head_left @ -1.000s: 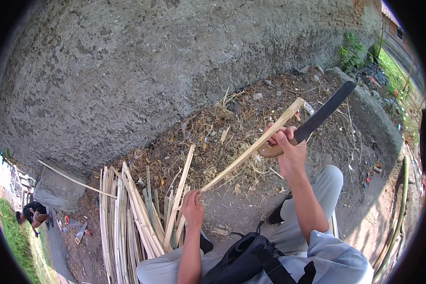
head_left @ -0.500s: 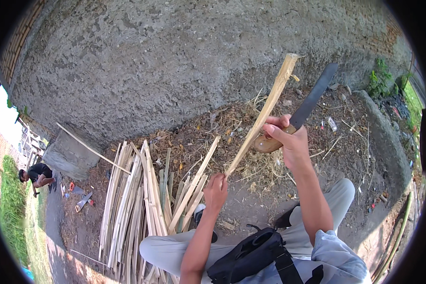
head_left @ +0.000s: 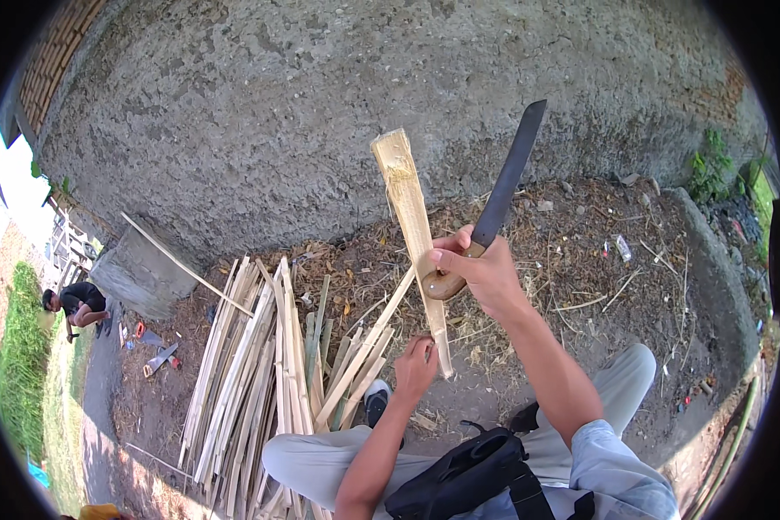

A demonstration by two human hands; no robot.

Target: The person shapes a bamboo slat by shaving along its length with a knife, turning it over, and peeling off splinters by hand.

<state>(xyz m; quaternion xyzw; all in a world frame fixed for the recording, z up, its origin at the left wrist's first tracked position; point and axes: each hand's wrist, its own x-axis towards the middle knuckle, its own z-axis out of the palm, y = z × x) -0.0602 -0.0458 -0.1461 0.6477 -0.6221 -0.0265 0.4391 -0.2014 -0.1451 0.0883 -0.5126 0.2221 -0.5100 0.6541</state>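
My right hand (head_left: 481, 273) is closed round the wooden handle of a machete (head_left: 511, 173), its dark blade pointing up and slightly right. The thumb and fingers of that hand also pinch a pale wooden stake (head_left: 412, 199). Broad and blunt at its upper end, the stake narrows toward its lower end and stands nearly upright before me. Beside that narrow end is my left hand (head_left: 416, 368), its fingers curled in. Nothing shows in them, and whether a fingertip touches the stake is hard to see.
A heap of long wooden strips (head_left: 243, 373) lies at my left. Handsaws (head_left: 158, 360) lie farther left, near a concrete block (head_left: 143, 273). Another person (head_left: 78, 303) crouches at the far left. Ahead rises a rough grey wall (head_left: 277, 121); a concrete curb (head_left: 715, 277) runs along the right.
The stake has swung from leaning right to leaning slightly left, its broad face now toward me. My left hand has come off its lower end. The machete has moved left.
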